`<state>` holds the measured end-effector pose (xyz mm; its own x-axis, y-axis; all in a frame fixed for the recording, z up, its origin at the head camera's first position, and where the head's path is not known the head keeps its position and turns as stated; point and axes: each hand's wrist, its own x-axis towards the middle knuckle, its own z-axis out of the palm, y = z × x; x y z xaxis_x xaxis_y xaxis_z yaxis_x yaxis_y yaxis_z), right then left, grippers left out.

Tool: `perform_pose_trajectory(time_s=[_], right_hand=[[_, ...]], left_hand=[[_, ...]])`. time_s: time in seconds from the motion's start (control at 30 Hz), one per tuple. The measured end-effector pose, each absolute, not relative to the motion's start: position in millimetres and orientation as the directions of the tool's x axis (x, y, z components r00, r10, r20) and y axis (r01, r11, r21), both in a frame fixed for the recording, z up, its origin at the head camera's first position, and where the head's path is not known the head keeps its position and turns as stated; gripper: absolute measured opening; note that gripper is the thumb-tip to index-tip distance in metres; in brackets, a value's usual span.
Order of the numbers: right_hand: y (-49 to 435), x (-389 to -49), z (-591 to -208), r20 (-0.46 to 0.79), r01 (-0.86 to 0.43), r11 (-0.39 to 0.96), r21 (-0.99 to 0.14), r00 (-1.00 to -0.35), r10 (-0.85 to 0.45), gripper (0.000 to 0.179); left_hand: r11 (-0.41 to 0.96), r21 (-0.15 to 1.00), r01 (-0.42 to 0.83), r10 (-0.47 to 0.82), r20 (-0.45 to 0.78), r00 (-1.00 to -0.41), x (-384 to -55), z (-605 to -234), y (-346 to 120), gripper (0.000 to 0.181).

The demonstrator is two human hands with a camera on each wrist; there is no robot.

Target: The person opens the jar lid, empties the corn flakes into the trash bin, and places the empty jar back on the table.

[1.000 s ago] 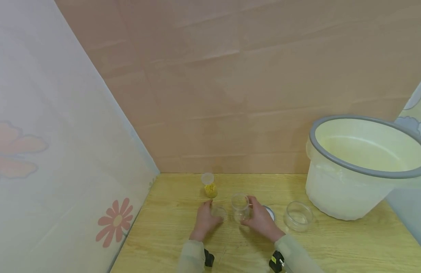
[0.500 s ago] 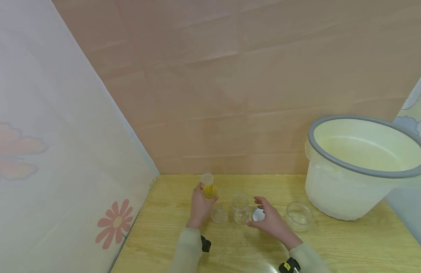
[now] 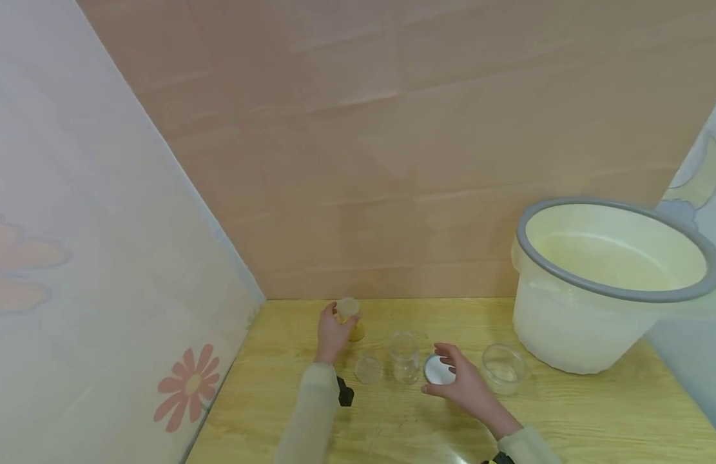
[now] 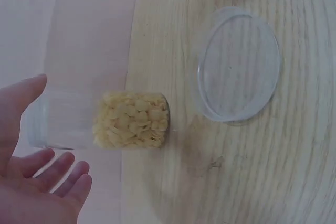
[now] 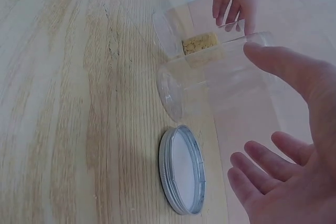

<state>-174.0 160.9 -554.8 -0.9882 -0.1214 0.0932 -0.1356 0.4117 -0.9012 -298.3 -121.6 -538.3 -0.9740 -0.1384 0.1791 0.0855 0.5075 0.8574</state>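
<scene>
A clear jar of small yellow pieces stands upright at the back left of the table. My left hand is around its upper part, thumb on one side and loosely extended fingers on the other. Nearer me lies a clear round lid or shallow dish. To its right stands an empty clear jar. My right hand, thumb and fingers spread with nothing between them, hovers by a silver-rimmed lid with a white inside. That lid lies flat beside the empty jar.
A clear round glass bowl sits just right of my right hand. At the table's back right stands a large cream tub with a grey rim. A flowered panel borders the left side, and a brownish sheet the back.
My left hand has left the clear disc and moved back to the jar of yellow pieces, then up it. My right hand has let go of the empty jar and drawn right.
</scene>
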Motion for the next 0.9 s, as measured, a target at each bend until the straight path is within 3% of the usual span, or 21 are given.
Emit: perform_pose_trajectory(time_s=[0.23,0.53,0.9], right_hand=[[163,-171,-556,0.080,-0.130,0.400,-0.907,-0.987,-0.138,0.086],[166,-170,-559,0.068,-0.111,0.394,-0.913,-0.990,-0.121,0.086],[169,-169,-556,0.103,-0.134,0.381,-0.915,-0.990,-0.101,0.083]], left_hand=[[0.471,0.873,0.129,-0.143,0.220,-0.965,-298,-547,-125,0.052],[0.446,0.889,0.099,-0.163,0.190,-0.968,-293,-549,-120,0.051],[0.467,0.862,0.197,-0.125,0.285,-0.950,-287,-536,-119,0.052]])
